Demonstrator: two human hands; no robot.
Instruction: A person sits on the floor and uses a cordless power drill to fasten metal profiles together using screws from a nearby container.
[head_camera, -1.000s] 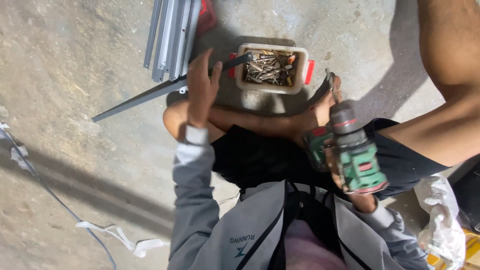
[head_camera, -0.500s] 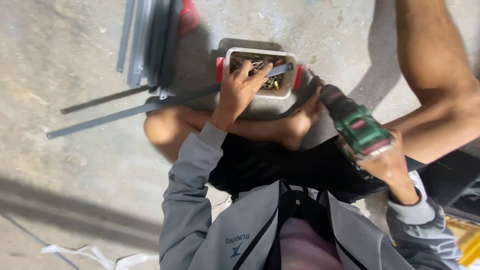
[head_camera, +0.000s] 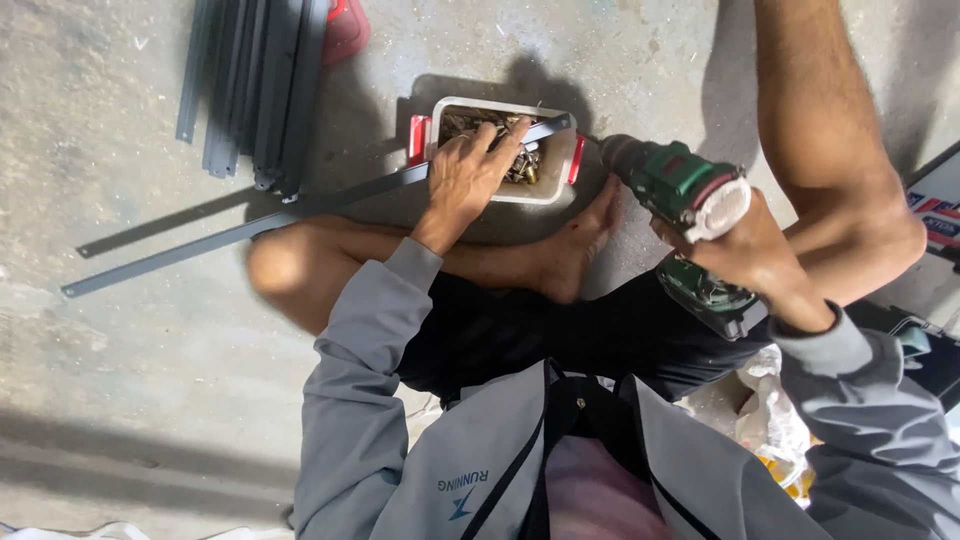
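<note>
Grey metal strip (head_camera: 300, 208) lies across the top of a white plastic box (head_camera: 556, 172) and runs out over the concrete floor (head_camera: 120, 340) to the left of the left hand (head_camera: 468, 178). The left hand reaches into the box, its fingers (head_camera: 500, 140) curled down among the screws (head_camera: 527, 166); whether they pinch one cannot be told. The box has red clips at both ends and sits just beyond the bare foot (head_camera: 578, 240). The right hand (head_camera: 752, 258) is wrapped tight around the grip of a green cordless drill (head_camera: 676, 186), whose nose points toward the box. A stack of grey metal strips (head_camera: 255, 85) lies well to the left of the left hand
</note>
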